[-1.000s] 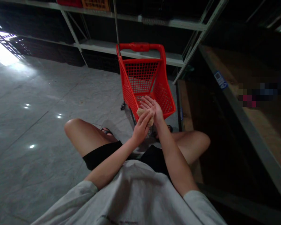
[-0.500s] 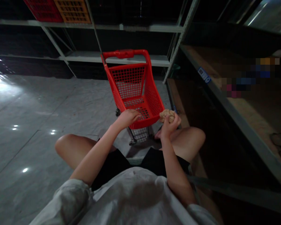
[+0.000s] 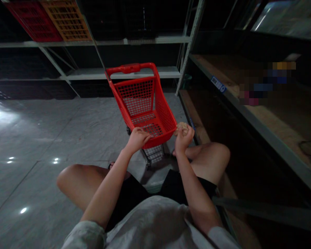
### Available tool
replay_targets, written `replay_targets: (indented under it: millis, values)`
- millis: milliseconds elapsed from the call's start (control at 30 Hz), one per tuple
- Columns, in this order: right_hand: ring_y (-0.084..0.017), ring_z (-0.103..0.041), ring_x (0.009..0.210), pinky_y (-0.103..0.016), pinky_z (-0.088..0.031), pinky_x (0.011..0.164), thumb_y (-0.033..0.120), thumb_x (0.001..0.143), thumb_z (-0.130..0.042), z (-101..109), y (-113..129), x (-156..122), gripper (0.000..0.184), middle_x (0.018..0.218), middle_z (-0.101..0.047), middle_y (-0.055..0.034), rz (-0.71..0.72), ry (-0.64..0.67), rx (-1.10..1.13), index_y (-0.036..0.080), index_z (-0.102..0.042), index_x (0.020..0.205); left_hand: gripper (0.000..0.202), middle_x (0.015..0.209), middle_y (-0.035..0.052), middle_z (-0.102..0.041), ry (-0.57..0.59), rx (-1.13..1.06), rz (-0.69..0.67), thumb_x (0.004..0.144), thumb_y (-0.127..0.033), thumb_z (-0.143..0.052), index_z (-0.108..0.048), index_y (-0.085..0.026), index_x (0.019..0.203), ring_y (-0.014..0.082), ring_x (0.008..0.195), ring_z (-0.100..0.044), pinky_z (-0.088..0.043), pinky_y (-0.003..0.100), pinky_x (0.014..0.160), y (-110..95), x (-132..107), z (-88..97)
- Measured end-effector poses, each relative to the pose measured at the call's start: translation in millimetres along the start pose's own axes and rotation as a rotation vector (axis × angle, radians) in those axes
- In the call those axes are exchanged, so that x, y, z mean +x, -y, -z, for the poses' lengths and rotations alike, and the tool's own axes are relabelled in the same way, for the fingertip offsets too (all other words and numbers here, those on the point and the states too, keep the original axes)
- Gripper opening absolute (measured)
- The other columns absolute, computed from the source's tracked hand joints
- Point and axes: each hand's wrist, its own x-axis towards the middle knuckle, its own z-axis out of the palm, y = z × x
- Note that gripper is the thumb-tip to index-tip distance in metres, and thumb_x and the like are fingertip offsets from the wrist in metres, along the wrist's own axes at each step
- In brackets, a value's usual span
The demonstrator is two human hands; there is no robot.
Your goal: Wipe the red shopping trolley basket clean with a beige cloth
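Note:
I sit on the floor with a small red shopping cart point(image 3: 145, 100) right in front of my knees. My left hand point(image 3: 138, 137) is closed over the cart's near rim. My right hand point(image 3: 182, 135) is closed around a small tan crumpled lump point(image 3: 181, 127), held just outside the cart's right front corner. The cart's basket looks empty as far as its mesh floor shows.
Grey metal shelving point(image 3: 134, 72) runs behind the cart, with a red crate point(image 3: 33, 20) and an orange crate point(image 3: 67, 19) on its upper level. A wooden-decked rack point(image 3: 248, 114) stands close on my right. Glossy grey tile floor point(image 3: 28, 138) stretches to the left.
A second ago both hands worked the tan lump together over the cart. They have since parted: the left hand took the cart's rim, the right carried the lump to the right.

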Motion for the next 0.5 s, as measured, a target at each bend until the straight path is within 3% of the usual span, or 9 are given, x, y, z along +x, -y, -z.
replay_targets:
  millis: [67,200,267,367,500]
  values:
    - [-0.026,-0.059,0.114,-0.049,-0.045,0.108,0.027,0.087,-0.056,-5,7,-7,0.026,0.116,-0.063,-0.0122,0.050,0.045,0.003,0.022,-0.066,0.110,0.034,0.093,0.0023,-0.080,-0.014,-0.002,0.005,0.104,-0.034,-0.047,-0.073,-0.022,0.085,0.0171,0.088,-0.072,-0.040,0.039,0.102,0,-1,-0.5]
    - [-0.024,-0.058,0.116,-0.049,-0.044,0.109,0.015,0.085,-0.053,-21,33,-83,0.027,0.115,-0.066,-0.0081,0.191,0.272,0.053,0.027,-0.072,0.100,0.034,0.085,0.0037,-0.079,-0.032,0.033,0.011,0.103,-0.031,-0.048,-0.072,-0.020,0.081,0.0189,0.086,-0.071,-0.041,0.040,0.105,-1,-4,2.1]
    - [-0.025,-0.057,0.117,-0.049,-0.046,0.107,0.015,0.085,-0.054,-22,39,-107,0.028,0.117,-0.065,-0.0078,0.209,0.341,0.069,0.029,-0.073,0.099,0.034,0.083,0.0040,-0.079,-0.033,0.045,0.007,0.102,-0.031,-0.048,-0.072,-0.020,0.082,0.0195,0.086,-0.071,-0.042,0.040,0.105,-1,-7,4.3]
    - [-0.025,-0.057,0.117,-0.049,-0.046,0.107,0.018,0.086,-0.054,-15,31,-86,0.025,0.117,-0.063,-0.0088,0.230,0.366,0.080,0.028,-0.073,0.099,0.035,0.085,0.0042,-0.079,-0.014,0.036,0.019,0.103,-0.031,-0.045,-0.072,-0.020,0.083,0.0191,0.086,-0.071,-0.043,0.039,0.101,1,-12,7.5]
    - [-0.025,-0.056,0.119,-0.051,-0.041,0.113,0.024,0.086,-0.055,-10,14,-22,0.025,0.118,-0.061,-0.0108,0.152,0.173,0.053,0.024,-0.067,0.107,0.037,0.088,0.0028,-0.079,0.006,0.013,0.019,0.105,-0.034,-0.044,-0.072,-0.021,0.084,0.0181,0.087,-0.070,-0.043,0.037,0.093,-2,-14,11.5]
